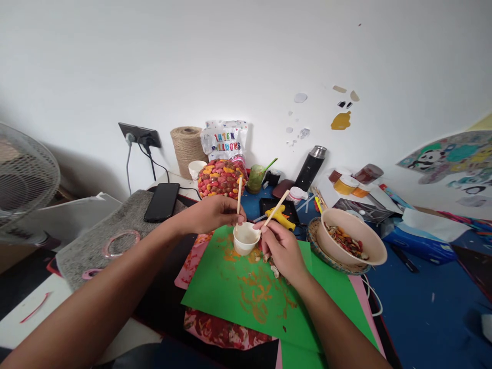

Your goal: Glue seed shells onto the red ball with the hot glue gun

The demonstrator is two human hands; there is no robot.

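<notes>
My left hand (215, 214) is closed on a thin wooden stick (239, 195) held upright over a small white cup (245, 239). My right hand (282, 250) pinches a second wooden stick (277, 206), which slants down with its tip in the same cup. The cup stands on a green paper sheet (230, 292) smeared with orange paint. Small pale bits lie under my right hand; I cannot make them out.
A beige bowl (371, 243) of mixed seeds sits to the right on a patterned plate. Behind are a yellow glue gun (282, 217), a shell-covered pot (221, 178), a twine roll (187, 144), a black phone (162, 202), a flask (310, 167), paint jars (346, 184). A fan (23, 179) stands left.
</notes>
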